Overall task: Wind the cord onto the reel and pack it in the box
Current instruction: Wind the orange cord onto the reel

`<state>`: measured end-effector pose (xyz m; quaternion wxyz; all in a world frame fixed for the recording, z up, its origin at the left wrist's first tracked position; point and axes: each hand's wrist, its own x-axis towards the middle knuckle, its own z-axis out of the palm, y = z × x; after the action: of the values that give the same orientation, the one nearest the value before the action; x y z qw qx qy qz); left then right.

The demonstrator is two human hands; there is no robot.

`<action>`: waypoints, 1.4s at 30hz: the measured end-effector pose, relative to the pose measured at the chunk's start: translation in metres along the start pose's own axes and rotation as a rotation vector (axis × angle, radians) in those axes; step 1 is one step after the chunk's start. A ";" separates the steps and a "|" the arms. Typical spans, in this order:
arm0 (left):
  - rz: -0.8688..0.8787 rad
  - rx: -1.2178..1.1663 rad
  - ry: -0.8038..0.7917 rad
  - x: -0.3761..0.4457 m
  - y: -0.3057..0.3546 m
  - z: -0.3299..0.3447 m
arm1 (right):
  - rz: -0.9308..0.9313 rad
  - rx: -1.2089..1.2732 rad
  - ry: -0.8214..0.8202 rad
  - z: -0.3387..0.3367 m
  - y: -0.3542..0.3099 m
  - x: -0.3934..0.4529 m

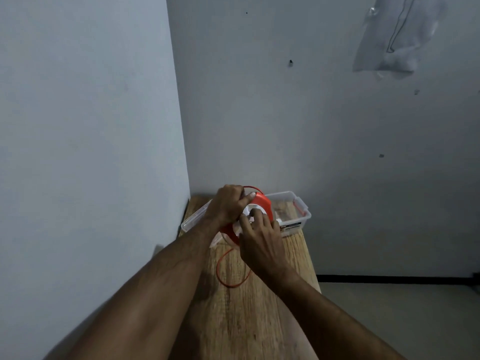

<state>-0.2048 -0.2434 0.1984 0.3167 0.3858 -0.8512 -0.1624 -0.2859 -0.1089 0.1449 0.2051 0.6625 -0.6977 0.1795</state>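
Head view: left hand [226, 203] grips round orange reel [265, 201]; right hand [262, 236] pinches its white hub [250, 209].

- We see the left hand [228, 203] gripping the orange reel [262, 201] before a clear box [302, 211].
- The right hand [259, 235] fingers its white hub; loose cord [220, 268] loops on the wooden table [259, 307].

No text can be read anywhere. A dark label [292, 225] sits on the near side of the clear box [302, 209], but its print is too small and blurred to make out.
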 end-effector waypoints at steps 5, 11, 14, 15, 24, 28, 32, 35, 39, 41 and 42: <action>-0.018 -0.007 -0.003 -0.002 0.003 0.004 | 0.124 0.134 -0.013 -0.001 -0.005 0.002; -0.009 0.007 -0.008 -0.004 0.002 0.003 | 0.304 0.368 0.025 -0.011 -0.007 0.006; -0.013 -0.008 -0.010 -0.007 0.002 0.004 | 0.310 0.440 -0.011 -0.008 -0.001 0.006; -0.015 -0.005 -0.005 -0.007 0.002 0.004 | 0.313 0.460 -0.013 -0.007 0.000 0.006; -0.018 0.043 0.004 -0.004 0.003 0.003 | 0.974 0.958 0.172 -0.010 -0.021 0.026; -0.011 0.042 0.025 -0.006 0.005 0.004 | 1.471 1.286 0.123 -0.020 -0.024 0.037; -0.001 0.055 0.026 -0.007 0.004 0.005 | 1.636 1.514 0.115 -0.019 -0.023 0.042; -0.020 0.036 0.025 -0.008 -0.001 0.004 | 1.555 1.512 0.033 -0.017 -0.019 0.042; -0.056 0.005 0.068 -0.007 -0.004 0.000 | 1.012 1.037 0.066 -0.018 -0.016 0.015; -0.067 -0.008 0.082 -0.004 -0.002 -0.002 | 0.613 0.579 0.158 -0.019 -0.016 0.001; -0.060 -0.010 0.075 -0.003 0.000 -0.002 | 0.452 0.415 0.157 -0.014 -0.014 -0.002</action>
<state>-0.2021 -0.2413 0.1988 0.3452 0.4153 -0.8260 -0.1613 -0.2711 -0.1005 0.1555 0.0738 0.5024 -0.7579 0.4096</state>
